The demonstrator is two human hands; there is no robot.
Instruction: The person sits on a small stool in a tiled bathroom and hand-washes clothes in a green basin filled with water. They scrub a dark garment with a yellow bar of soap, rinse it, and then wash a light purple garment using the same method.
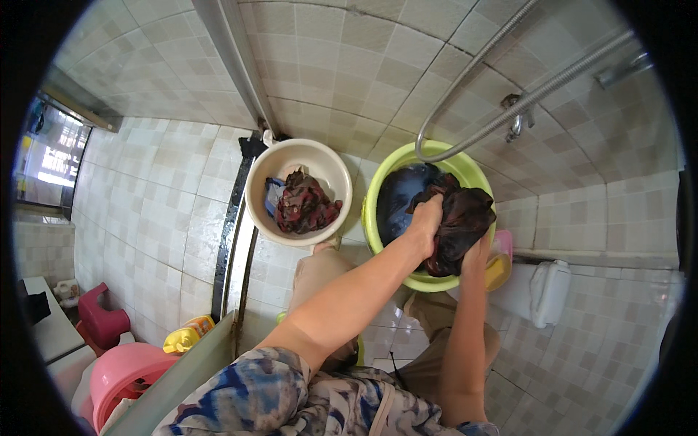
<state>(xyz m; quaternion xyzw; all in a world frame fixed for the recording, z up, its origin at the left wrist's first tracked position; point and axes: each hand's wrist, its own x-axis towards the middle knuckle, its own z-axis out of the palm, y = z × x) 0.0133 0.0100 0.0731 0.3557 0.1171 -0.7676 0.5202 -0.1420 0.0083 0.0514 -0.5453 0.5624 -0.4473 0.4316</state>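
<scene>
A dark reddish-black wet garment [463,223] is bunched between my two hands over the lime-green plastic basin [372,218]. My left hand [427,220] grips its left side, fingers partly hidden in the folds. Lower on the right, my right hand [475,253] holds the cloth near the basin's rim, its fingers mostly covered. Cloudy dark water [403,196] with dark fabric in it fills the left of the basin. To the left, a cream plastic basin [253,212] holds a crumpled dark red patterned garment [305,204] and a blue piece of cloth [271,199].
A metal shower hose [452,98] loops down to the green basin's back rim, near a wall tap [515,120]. Right of the basin stand a yellow scoop-like item [497,272] and a white container [549,291]. A glass panel [180,376], yellow bottle [188,333] and pink basin [128,362] lie left.
</scene>
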